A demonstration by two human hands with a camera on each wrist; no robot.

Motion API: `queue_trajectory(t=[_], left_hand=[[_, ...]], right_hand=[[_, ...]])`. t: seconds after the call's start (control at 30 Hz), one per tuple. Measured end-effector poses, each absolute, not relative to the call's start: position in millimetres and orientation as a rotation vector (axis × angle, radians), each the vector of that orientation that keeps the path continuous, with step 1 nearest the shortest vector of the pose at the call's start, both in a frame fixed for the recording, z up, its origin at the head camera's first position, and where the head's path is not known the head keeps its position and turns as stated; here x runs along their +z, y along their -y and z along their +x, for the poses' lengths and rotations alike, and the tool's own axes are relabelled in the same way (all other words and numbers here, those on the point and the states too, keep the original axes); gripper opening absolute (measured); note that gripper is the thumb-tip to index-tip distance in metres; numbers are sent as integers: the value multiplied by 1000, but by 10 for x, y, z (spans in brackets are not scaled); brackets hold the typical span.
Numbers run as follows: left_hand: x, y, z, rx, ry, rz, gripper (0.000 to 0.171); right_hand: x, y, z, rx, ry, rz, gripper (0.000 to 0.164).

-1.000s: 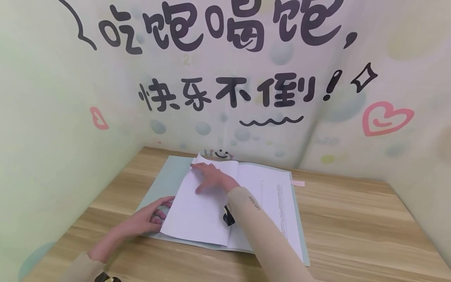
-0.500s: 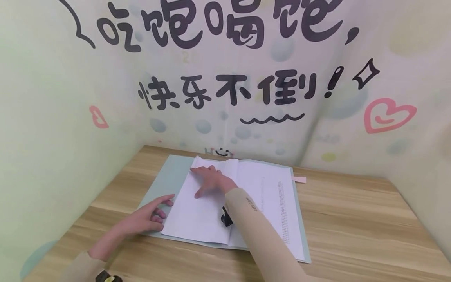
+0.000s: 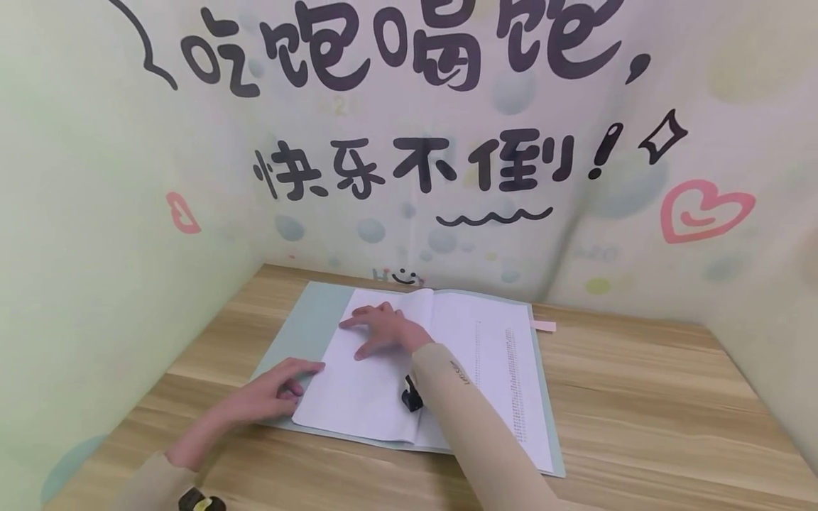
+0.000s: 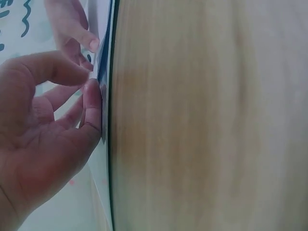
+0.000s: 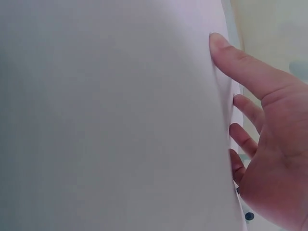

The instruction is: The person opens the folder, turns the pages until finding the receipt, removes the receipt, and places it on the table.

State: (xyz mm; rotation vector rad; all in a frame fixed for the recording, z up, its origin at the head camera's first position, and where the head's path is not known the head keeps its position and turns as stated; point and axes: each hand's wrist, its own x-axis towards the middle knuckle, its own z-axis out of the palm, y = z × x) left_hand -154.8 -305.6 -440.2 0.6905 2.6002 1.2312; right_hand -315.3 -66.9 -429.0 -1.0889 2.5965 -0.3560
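Observation:
A light blue folder lies spread on the table with white pages inside. Its turned left page looks blank, while small print columns run down the right page. My right hand rests on the upper left page, fingers spread; in the right wrist view its fingertips touch the white paper. At the page's lower left edge is my left hand, loosely bent, its index finger touching the page edge. The left wrist view shows the left thumb and fingers against the folder, nothing visibly pinched.
A wooden table carries the folder, and a pink tab sticks out at its right side. Behind stands a wall covering with black lettering. A pale side wall rises at the left.
The left page's raised upper corner has come down flat. My right fingertips have slid slightly down and left; my left index finger has moved onto the page edge.

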Motion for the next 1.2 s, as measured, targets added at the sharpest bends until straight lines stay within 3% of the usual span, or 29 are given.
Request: queue_trajectory(t=[0.13,0.63,1.2], left_hand=[[-4409,3032,-1552,1213,-2601,644,58],[-4385,2966,-1555,1217,-2584,639,60],[-4366,2949,-1537,1223,-2590,610,60]], right_hand=[[-4291,674,-3148,-302,-2604,-1101,66],[-4278,653,-3154,-299,-2589,-1104,66],[-3960,446,-3112,-653,-2534,-1021,61]])
